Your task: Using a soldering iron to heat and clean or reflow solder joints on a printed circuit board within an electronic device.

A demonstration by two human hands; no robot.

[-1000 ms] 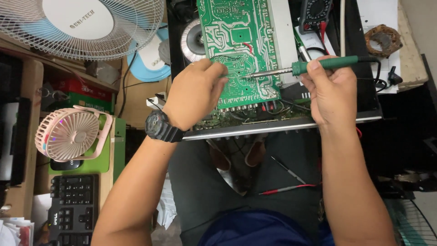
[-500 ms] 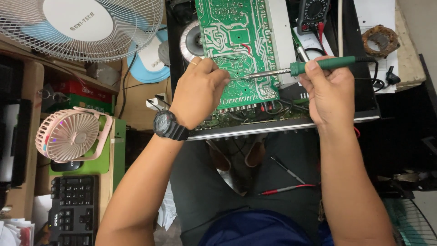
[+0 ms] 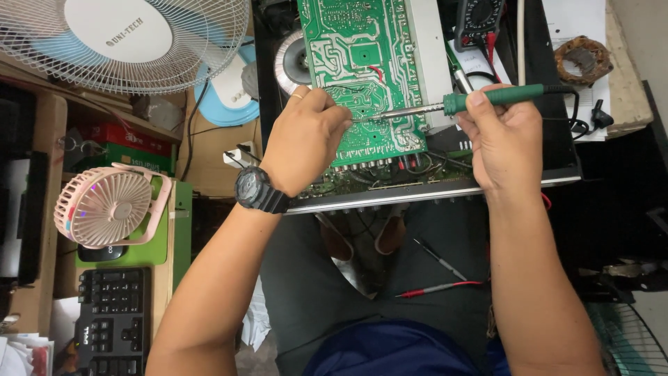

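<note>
Two hands over green circuit board (image 3: 362, 69): right hand (image 3: 504, 139), fingers wrapped round green-handled soldering iron (image 3: 487, 99), tip reaching board's lower middle; left hand (image 3: 306, 143), fingers pinched closed just beside that tip, contents hidden, resting on board's lower left edge.

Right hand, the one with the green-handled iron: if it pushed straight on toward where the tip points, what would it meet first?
Probably the left hand: the soldering iron in the right hand points left across the green circuit board, its tip close by the left fingertips. Depth is unclear.
</note>
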